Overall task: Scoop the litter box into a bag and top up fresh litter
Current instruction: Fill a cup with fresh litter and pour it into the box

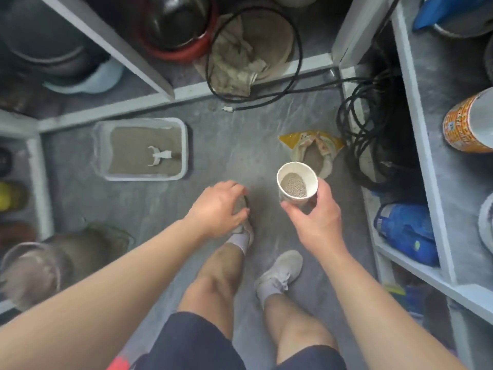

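Note:
A white litter box (101,150) full of grey-brown litter sits on the floor at the left, with a white scoop (158,156) lying in it. An open yellow litter bag (310,149) stands on the floor at the right. My right hand (314,217) grips a white paper cup (309,178) partly filled with grey litter granules, held just in front of the bag. My left hand (221,206) hovers over my left shoe with loosely curled fingers and holds nothing.
Pale shelving runs along the back, left and right, holding pots, a blue bag (405,231) and an orange-labelled tub (469,121). Black cables (368,134) coil beside the litter bag. A bucket (32,271) stands at the near left. My legs and shoes stand on the grey floor.

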Available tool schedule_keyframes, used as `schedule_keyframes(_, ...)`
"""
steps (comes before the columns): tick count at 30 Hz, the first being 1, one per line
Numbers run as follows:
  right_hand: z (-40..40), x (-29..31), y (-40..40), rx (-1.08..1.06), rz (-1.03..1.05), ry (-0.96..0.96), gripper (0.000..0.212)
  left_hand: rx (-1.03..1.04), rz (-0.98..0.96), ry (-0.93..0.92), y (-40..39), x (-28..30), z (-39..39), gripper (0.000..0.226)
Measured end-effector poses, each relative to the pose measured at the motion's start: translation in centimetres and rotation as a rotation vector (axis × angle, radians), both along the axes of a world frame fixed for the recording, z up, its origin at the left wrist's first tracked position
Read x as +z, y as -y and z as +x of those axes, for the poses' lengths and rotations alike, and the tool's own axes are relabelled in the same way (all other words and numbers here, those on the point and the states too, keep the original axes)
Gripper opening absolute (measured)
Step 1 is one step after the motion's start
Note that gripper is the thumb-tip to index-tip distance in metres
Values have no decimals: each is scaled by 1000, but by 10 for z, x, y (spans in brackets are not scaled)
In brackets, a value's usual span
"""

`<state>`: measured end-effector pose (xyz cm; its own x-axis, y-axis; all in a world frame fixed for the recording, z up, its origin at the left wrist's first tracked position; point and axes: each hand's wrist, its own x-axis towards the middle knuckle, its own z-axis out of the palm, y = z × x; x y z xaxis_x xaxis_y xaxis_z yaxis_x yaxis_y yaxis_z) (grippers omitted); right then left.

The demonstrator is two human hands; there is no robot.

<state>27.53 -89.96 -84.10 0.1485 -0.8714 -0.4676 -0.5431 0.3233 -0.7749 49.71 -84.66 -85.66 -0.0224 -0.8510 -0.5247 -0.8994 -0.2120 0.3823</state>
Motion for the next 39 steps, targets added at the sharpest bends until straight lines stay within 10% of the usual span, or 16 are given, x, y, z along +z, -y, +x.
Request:
schedule_keyframes(24,286,-59,-88,160,47,-86,57,316,202,-19,-125,-76,294,44)
schedule_keyframes(39,351,-174,-29,234,21,-37,50,447,340,-76,-87,-183,336,57)
